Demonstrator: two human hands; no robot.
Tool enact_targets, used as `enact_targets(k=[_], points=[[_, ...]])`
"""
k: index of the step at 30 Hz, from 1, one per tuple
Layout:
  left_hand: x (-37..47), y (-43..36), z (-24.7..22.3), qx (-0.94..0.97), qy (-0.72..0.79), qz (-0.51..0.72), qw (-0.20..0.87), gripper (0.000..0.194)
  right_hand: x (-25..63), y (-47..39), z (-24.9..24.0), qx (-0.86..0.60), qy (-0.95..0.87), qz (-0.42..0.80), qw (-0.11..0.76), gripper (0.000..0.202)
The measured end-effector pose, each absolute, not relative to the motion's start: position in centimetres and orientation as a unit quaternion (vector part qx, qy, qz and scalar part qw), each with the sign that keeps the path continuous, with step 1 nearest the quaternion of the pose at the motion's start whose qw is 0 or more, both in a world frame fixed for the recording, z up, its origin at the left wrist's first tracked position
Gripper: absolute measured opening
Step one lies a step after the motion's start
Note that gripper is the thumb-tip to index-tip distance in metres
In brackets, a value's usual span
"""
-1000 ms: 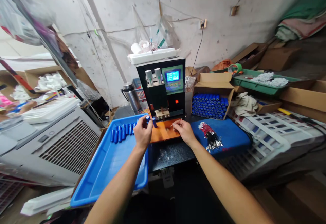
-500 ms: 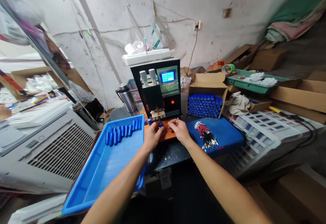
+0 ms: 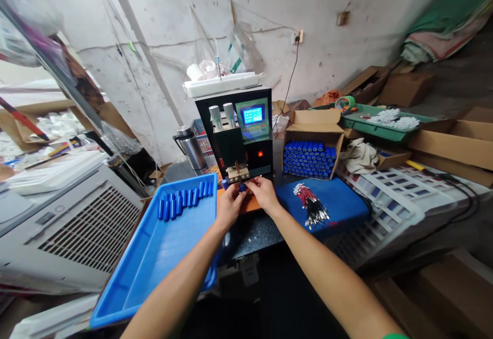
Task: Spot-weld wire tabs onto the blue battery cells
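Apparently held below the metal tips (image 3: 238, 167) of the machine (image 3: 251, 150), over the orange board (image 3: 250, 206): one blue cylinder (image 3: 242, 187), pinched by fingers of the left hand (image 3: 228, 205). Just beside, the right hand (image 3: 265, 194), fingertips drawn near; unclear whether gripping anything. Possible tilt of cylinder, from uneven hold; possible hurt to fingers, from such nearness to tips. At left, in blue tray (image 3: 154, 282), loose cylinders (image 3: 179, 203) toward the far end; at right, in open carton (image 3: 315, 118), stacked cylinders (image 3: 308, 160); farther right, in green tray (image 3: 385, 133), white pieces (image 3: 393, 119).
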State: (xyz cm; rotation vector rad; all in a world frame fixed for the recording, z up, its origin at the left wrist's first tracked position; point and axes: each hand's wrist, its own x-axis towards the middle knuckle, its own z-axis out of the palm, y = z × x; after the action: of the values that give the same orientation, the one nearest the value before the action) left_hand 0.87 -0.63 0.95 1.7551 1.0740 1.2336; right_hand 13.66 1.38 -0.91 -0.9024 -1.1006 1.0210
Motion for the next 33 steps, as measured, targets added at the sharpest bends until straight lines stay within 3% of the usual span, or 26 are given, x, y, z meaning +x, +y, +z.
enact_targets(k=[9,33], points=[[0.7,-0.4,0.7,0.684,0.413,0.485,0.356,0.040,13.6,1.4,-0.4,-0.432,-0.529,0.389,0.618,0.023],[0.8,-0.6,0.9,0.681,0.422,0.473,0.367,0.038,13.7,1.4,-0.2,-0.441,-0.522,0.395,0.614,0.019]])
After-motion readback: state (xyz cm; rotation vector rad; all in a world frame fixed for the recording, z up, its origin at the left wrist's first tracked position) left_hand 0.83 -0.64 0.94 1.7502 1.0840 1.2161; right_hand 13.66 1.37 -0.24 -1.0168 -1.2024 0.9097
